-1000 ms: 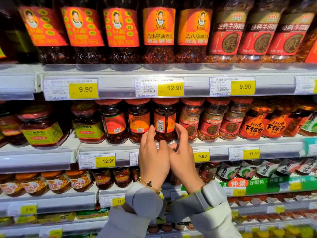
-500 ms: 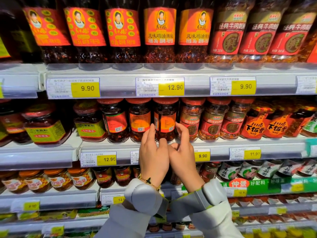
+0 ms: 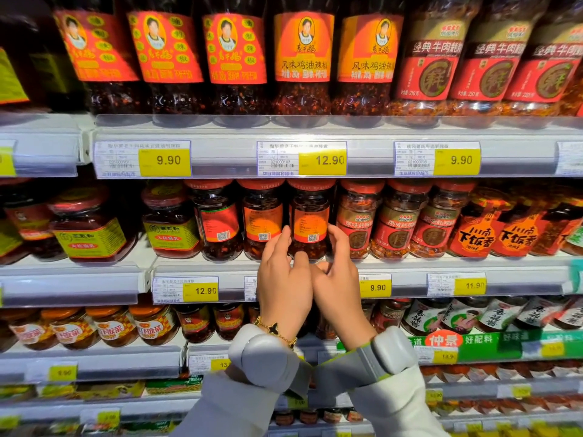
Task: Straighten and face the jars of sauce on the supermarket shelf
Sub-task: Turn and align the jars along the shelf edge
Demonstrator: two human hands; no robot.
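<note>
Now, hands: our left hand [image 3: 284,279] and right hand [image 3: 336,279] are pressed together at the thumbs, fingers curled round the lower sides of one jar [image 3: 310,217], the left on its left flank, the right on its right flank.
Held jar: we see it upright on the middle shelf [image 3: 410,263], close to the front lip, red lid on top, orange label panel with a small code square turned toward us.
Room at the edges: the jar touches, or nearly touches, a neighbour jar [image 3: 263,217] on its left and a beef-sauce jar [image 3: 358,216] on its right; our fingers fill the narrow gaps. Above the lids the price rail [image 3: 220,159] of the upper shelf hangs low, leaving little headroom.
Contents: we make out dark red chilli pieces in oil inside the held jar and its neighbours; the tall jars [image 3: 303,64] on the upper shelf carry the same kind of red flake.
Row to the left: squat jars with yellow labels [image 3: 170,230], set well apart from our hands.
Hidden or unclear: our hands cover the held jar's base and a price tag behind them; label print is too blurred to read; the top-row jars are cut off at the lids.
</note>
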